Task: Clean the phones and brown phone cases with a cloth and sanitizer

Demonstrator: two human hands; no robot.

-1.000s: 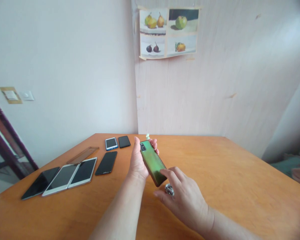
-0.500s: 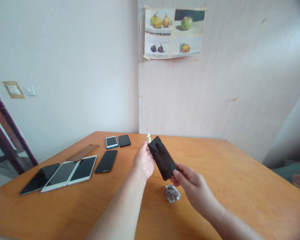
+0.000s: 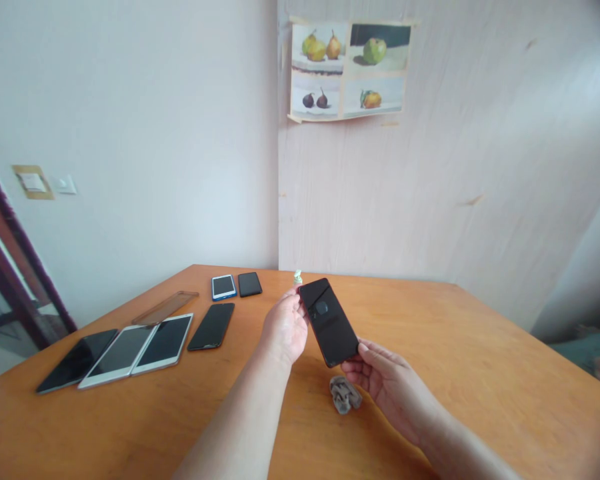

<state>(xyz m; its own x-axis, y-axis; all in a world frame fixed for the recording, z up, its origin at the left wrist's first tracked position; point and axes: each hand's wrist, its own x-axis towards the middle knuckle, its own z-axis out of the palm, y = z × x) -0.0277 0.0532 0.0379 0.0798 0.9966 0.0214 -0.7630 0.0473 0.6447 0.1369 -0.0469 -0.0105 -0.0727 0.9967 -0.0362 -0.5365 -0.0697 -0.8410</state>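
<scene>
A black smartphone is held tilted above the table, its dark, glossy screen towards me. My left hand grips its upper left corner, the fingertips partly hidden behind it. At the lower right corner, my right hand holds the phone between the thumb and the fingers beneath. Just below the phone lies a crumpled grey cloth on the table. Behind my left hand stands a small pump bottle, mostly hidden.
On the left of the wooden table lie a black phone, white tablets, a dark tablet and a clear brownish case. Farther back are a blue-edged white phone and a small black phone. Fruit pictures hang on the wall.
My right thumb has moved off the screen to the phone's lower right edge, and the right fingers have opened out beneath it. The phone has turned slightly. The left hand keeps its hold.
</scene>
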